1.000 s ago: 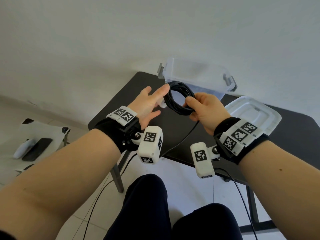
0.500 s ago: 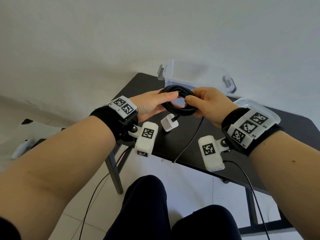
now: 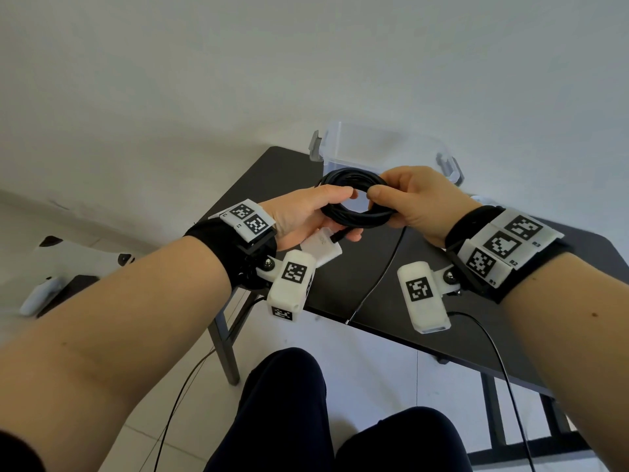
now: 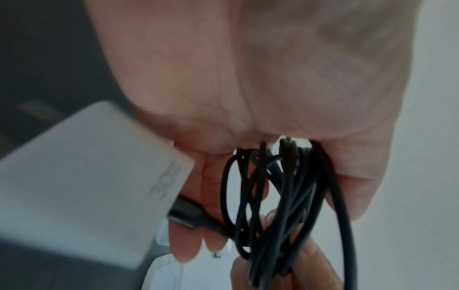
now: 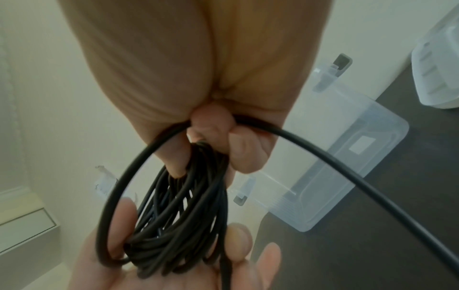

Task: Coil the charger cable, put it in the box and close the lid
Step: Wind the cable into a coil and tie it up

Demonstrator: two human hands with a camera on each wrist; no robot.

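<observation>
- Head view shows the black charger cable (image 3: 354, 202) wound into a ring, held up in the air above the near part of the dark table (image 3: 340, 284).
- At about 9 o'clock on the ring, the left hand (image 3: 306, 216) holds it, with the thumb on top and the fingers under it.
- At about 3 o'clock on the ring, the right hand (image 3: 418, 202) pinches the loops tight between thumb and fingers.
- Under the left hand hangs the white plug block (image 3: 321, 250), joined to the cable.
- One loose end of the cable (image 3: 381, 270) hangs down from the right hand, at about 6 o'clock, and reaches the table's near edge.
- Behind the ring, at 12 o'clock, stands the clear box (image 3: 384, 148), open on top, at the far side of the table.
- At about 3 o'clock, behind the right wrist, a bit of the white lid (image 5: 437, 64) lies on the table; the right wrist view shows it best.
</observation>
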